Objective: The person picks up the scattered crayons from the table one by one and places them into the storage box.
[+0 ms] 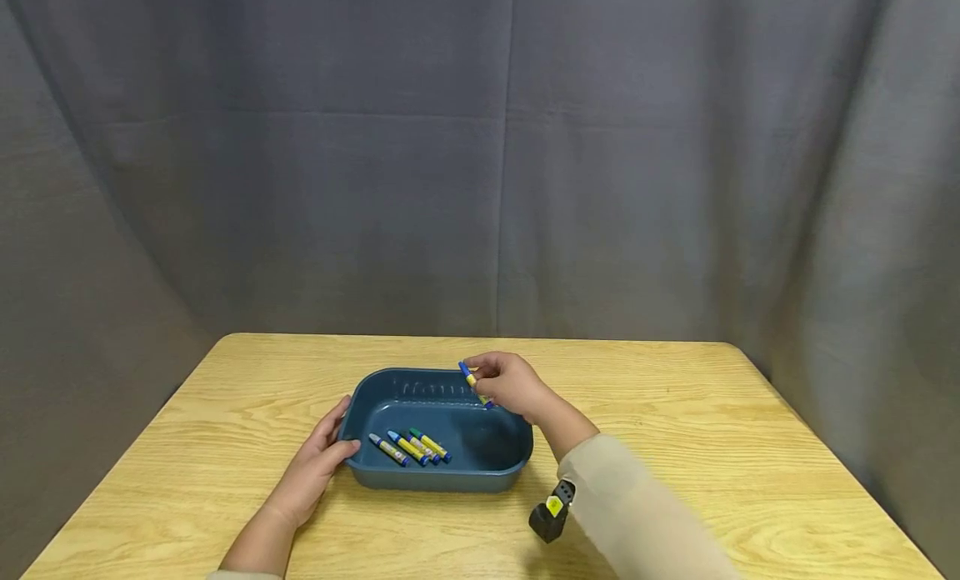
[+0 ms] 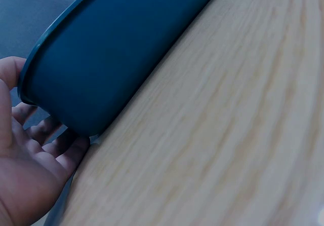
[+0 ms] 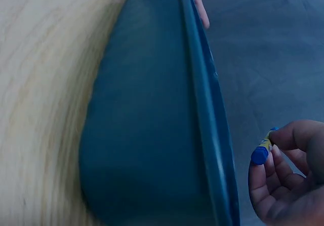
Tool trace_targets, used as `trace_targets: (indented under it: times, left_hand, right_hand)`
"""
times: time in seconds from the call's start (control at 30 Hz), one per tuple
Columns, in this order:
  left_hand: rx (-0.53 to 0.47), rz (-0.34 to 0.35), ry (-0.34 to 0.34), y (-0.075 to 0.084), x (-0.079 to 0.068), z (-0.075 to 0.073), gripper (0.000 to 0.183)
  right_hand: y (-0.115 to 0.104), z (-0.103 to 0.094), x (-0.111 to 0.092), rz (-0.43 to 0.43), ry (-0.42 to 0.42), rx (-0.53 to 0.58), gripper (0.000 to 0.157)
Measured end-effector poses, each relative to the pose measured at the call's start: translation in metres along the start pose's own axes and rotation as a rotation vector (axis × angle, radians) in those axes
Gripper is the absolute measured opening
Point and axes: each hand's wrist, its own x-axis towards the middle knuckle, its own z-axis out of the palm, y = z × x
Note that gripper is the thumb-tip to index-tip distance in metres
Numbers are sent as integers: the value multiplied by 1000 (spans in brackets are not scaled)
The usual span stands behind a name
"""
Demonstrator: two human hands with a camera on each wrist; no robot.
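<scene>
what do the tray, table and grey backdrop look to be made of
The tray looks like smooth moulded plastic with a slight gloss: its rim catches highlights. The table seems wood or printed laminate, pale with streaky grain; the look leaves that open. The backdrop appears to be matte cloth, given its soft folds and creases.

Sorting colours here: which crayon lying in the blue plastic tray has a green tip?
The rightmost yellow-wrapped crayon lying there: only its tip is green.
</scene>
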Motion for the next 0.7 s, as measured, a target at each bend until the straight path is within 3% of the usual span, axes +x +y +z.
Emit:
trace_targets:
  times: [0.37,0.7]
  left_hand:
    - [13,-3,9,2,1,4,70]
    - [11,8,2,2,0,4,70]
  right_hand:
    - [1,29,2,-54,-172,-35,41]
    - [6,46,2,-17,-232,-131,33]
